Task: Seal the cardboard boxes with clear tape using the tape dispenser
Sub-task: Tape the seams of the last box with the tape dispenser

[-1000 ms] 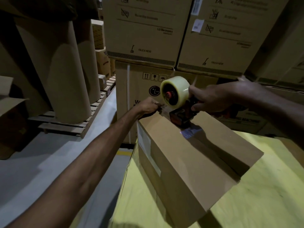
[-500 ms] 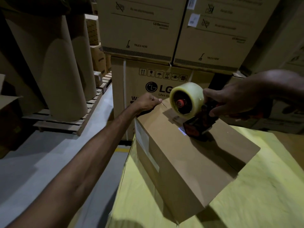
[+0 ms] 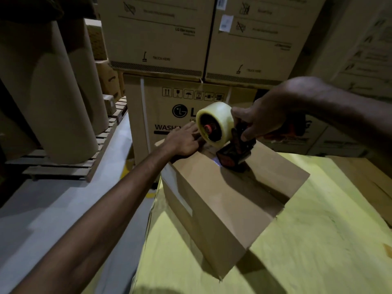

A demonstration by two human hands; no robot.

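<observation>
— What has changed in the last second?

— The left hand (image 3: 184, 141) has let go of the tape end it was pinching at the far edge of the box (image 3: 222, 204). It now lies flat on the far end of the top, fingers straight, pressing there. The right hand (image 3: 261, 122) grips the handle of the tape dispenser (image 3: 233, 159), which has moved off that far edge and a little way along the top toward the wearer. Its red head sits on the cardboard.

— Meaning for the job?

— In my judgement the strip is anchored and the run along the seam has begun. Most of the top is still untaped.

— Where does the box stand?

— On the yellow bench (image 3: 307, 240), one corner toward the wearer. The roll of clear tape (image 3: 216, 126) stands just above the left fingers.

— Any writing?

— On the carton behind (image 3: 148, 115): the LG logo, "WASH" cut off by the hand, and a row of handling symbols. On the upper cartons (image 3: 157, 39): "LG Electronics" and "TRUCK HERE". The white sticker (image 3: 226, 23) there is unreadable, and the pale strip (image 3: 180, 196) on the box's side shows no text.
</observation>
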